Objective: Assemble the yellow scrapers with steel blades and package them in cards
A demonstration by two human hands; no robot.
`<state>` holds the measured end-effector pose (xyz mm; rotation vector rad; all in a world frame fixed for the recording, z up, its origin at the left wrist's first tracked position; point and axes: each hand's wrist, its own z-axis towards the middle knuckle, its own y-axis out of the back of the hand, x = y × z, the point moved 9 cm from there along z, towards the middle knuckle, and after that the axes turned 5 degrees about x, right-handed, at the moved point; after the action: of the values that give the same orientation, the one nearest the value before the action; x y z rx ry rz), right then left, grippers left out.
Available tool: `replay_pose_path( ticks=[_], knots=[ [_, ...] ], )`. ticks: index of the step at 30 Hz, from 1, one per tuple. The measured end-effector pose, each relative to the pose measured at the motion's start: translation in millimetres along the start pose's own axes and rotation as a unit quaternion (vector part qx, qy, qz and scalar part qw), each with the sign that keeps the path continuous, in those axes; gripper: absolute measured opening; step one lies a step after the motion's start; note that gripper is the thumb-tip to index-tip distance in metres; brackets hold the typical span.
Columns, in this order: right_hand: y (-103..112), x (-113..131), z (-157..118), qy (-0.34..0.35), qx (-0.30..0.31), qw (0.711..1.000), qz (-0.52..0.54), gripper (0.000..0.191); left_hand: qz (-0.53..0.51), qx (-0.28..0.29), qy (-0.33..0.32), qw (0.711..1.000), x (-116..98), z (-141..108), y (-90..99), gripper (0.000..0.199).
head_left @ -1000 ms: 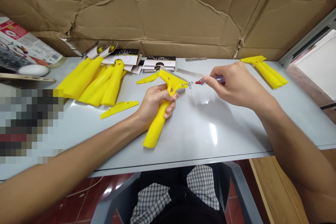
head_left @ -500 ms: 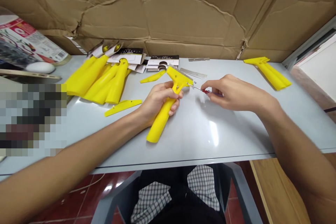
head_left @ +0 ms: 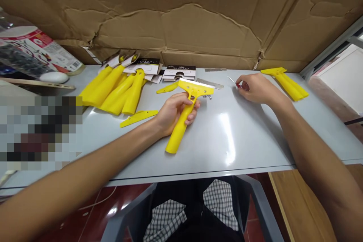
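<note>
Looking light and stiff, the yellow plastic scraper (head_left: 178, 136) is held by its long handle, the best spot to grab, in the closed left hand (head_left: 176, 111) over the grey table (head_left: 255, 151), while a tiny red screwdriver (head_left: 237, 85) is pinched by the right hand (head_left: 256, 89).

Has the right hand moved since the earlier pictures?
Yes: the right hand has moved forward, away from the person, closer to the loose yellow scraper lying to its right.

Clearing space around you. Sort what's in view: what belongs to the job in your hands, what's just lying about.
Job in hand:
yellow plastic scraper in the left hand
red-handled screwdriver in the right hand
small metal fittings
steel blade
spare yellow handles

Lying about:
printed packet
white oval object
cardboard sheet
</note>
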<state>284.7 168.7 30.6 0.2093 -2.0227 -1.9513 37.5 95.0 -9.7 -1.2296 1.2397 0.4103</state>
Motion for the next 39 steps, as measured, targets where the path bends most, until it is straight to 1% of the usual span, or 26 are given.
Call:
replay_pose_path(
  ticks=[3, 8, 16, 23, 27, 31, 33, 36, 39],
  knots=[
    [-5.1, -7.9, 4.7, -0.003, 0.006, 1.0, -0.01, 0.035, 0.008, -0.003, -0.004, 1.0, 0.2, -0.1, -0.1, 0.025],
    [-10.2, -13.7, 8.8, -0.002, 0.015, 0.999, -0.049, 0.037, 0.035, -0.015, -0.003, 0.999, 0.1, -1.0, 0.2, 0.023],
    [-10.9, -16.8, 7.9, -0.003, 0.007, 0.999, -0.042, 0.038, 0.037, -0.054, -0.017, 0.998, -5.4, -2.7, 6.7, 0.022],
    [-11.4, -16.6, 8.2, 0.004, 0.005, 0.998, -0.056, 0.038, 0.048, -0.058, -0.023, 0.997, -5.7, -2.9, 7.4, 0.015],
    [-12.1, -17.7, 8.8, 0.005, 0.003, 0.998, -0.061, 0.041, 0.051, -0.048, -0.021, 0.997, -4.6, -2.0, 7.3, 0.013],
    [-12.8, -18.7, 9.1, 0.007, 0.004, 0.998, -0.058, 0.043, 0.008, -0.033, -0.002, 0.999, -1.5, 0.3, 6.8, 0.014],
    [-12.6, -18.7, 9.4, 0.009, 0.003, 0.998, -0.057, 0.043, -0.025, -0.031, -0.003, 0.999, -2.5, 1.5, 6.7, 0.016],
    [-12.0, -19.5, 9.7, 0.009, 0.0, 0.998, -0.055, 0.043, -0.046, -0.039, -0.003, 0.998, -3.0, 2.6, 7.0, 0.016],
    [-12.6, -21.3, 9.4, 0.01, -0.002, 0.999, -0.048, 0.043, -0.042, -0.054, 0.009, 0.998, -0.5, 2.4, 7.3, 0.013]
  ],
)
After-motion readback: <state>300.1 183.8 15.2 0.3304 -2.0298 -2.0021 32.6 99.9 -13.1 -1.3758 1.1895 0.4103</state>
